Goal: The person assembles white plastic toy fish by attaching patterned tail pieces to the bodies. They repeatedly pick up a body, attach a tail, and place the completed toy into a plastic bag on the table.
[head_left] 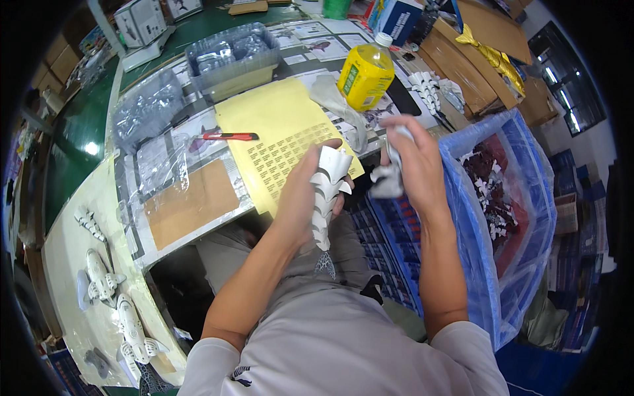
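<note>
My left hand [298, 188] is closed around a white, segmented, fish-like toy body [325, 191]. Its overlapping plates taper down to a dark, net-patterned tail fin [325, 264] that points toward my lap. To the right of it, my raised right hand [424, 165] grips a whitish crumpled cloth [388, 179], blurred by motion and apart from the toy body. Just beyond my left hand lies a yellow sheet [257, 109] with rows of small printed labels. A red box cutter [231, 136] rests across its left edge.
A yellow liquid bottle [364, 78] stands at the back beside a grey cloth [335, 104]. Clear plastic trays [231, 63] are stacked back left, near brown cardboard [191, 204]. At right, a blue-lined bin [485, 274] holds white scraps. White fish models [132, 327] lie lower left.
</note>
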### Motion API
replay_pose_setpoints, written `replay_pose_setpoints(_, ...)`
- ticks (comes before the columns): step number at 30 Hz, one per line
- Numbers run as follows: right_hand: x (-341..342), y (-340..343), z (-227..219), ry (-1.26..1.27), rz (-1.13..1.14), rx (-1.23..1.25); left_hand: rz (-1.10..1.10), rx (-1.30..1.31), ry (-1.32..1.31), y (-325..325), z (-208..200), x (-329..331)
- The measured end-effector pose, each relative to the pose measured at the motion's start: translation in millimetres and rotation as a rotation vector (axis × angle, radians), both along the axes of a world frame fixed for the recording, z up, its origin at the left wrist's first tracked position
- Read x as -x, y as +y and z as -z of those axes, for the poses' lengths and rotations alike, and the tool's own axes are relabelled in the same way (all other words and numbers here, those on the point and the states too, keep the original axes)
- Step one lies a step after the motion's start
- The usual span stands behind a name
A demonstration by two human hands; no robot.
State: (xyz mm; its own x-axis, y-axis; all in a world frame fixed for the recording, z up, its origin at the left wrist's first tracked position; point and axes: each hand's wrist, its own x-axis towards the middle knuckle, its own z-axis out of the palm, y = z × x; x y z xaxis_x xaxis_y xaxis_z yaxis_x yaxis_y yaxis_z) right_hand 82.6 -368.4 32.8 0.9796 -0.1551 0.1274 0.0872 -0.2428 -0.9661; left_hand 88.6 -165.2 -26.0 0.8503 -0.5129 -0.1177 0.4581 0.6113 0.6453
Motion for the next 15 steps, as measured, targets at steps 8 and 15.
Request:
replay_pose_setpoints(8, 106, -15, -12, 0.131, -0.139, 0.158, 0.027, -0.136, -0.358, -107, -40, 20)
replay_pose_setpoints(15, 127, -252, -96, 0.344, 0.490, 0.287, 0.232, -0.430, -0.589, -152, -38, 19)
